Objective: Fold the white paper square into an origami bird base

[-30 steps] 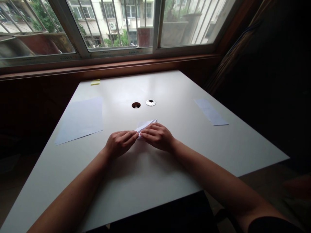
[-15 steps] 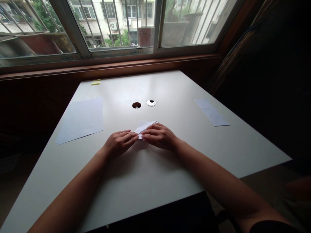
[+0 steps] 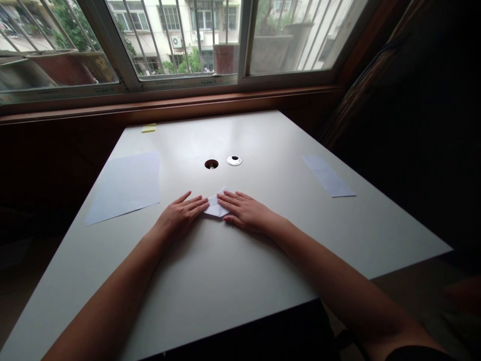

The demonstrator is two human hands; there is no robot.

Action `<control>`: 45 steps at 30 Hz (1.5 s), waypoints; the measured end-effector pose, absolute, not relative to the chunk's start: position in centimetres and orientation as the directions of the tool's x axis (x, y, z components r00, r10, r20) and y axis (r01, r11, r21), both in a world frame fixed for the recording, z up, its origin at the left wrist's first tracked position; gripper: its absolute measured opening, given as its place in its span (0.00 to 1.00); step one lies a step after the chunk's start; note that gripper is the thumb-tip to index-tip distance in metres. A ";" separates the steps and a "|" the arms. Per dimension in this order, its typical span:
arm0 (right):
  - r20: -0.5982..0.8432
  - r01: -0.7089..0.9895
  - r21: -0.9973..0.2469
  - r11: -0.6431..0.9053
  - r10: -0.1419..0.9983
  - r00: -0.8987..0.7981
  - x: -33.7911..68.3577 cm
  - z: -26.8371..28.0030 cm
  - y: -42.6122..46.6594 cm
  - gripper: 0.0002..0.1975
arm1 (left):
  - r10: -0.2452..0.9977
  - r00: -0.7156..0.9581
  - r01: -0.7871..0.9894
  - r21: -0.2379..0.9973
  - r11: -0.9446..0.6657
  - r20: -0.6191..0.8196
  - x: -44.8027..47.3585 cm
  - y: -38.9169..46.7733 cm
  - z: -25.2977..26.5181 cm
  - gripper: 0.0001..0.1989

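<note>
A small piece of folded white paper (image 3: 215,207) lies flat on the white table (image 3: 225,281), between my two hands. My left hand (image 3: 182,213) is open, its fingers stretched out and their tips resting on the paper's left end. Over the right part of the paper lies my right hand (image 3: 246,210), open and flat, with the thumb apart at the near edge. The fingers of that hand hide part of the folds.
To the left lies a large white sheet (image 3: 126,185); a narrower paper strip (image 3: 328,175) is on the right. Beyond my hands are a round hole (image 3: 211,164) and a silvery disc (image 3: 234,160). Yellow sticky notes (image 3: 149,128) sit at the far left edge, below the window (image 3: 180,40).
The paper's raised flap is now pressed down flat. My fingers have gone from pinching the paper to lying stretched out on it, and my left hand has shifted slightly left.
</note>
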State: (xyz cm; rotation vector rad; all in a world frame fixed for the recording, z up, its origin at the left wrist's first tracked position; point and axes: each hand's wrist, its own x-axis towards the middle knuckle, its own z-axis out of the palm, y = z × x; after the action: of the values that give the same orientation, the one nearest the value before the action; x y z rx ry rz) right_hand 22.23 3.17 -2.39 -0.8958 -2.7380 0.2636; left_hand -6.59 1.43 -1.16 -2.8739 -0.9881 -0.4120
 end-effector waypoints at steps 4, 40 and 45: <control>0.154 0.596 -0.254 0.762 0.640 -0.753 22.2 -2.4 3.0 0.30 | 0.680 0.679 0.709 -0.005 -0.706 0.278 -7.0 1.6 -1.4 0.24; 0.288 0.480 -0.222 0.849 0.527 -0.799 22.8 -2.1 2.8 0.24 | 0.830 0.532 0.835 0.058 -0.547 0.165 -4.9 0.8 -1.9 0.27; 0.404 0.315 -0.349 0.883 0.445 -0.800 22.3 -1.5 2.3 0.15 | 0.899 0.397 0.909 0.059 -0.413 0.184 -5.6 1.2 -2.0 0.27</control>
State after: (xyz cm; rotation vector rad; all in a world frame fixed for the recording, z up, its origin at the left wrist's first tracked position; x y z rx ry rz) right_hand 22.29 2.32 -1.49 -0.5524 -2.5656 0.3643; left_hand -5.64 1.19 -2.04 -2.5824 -1.6726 -0.2901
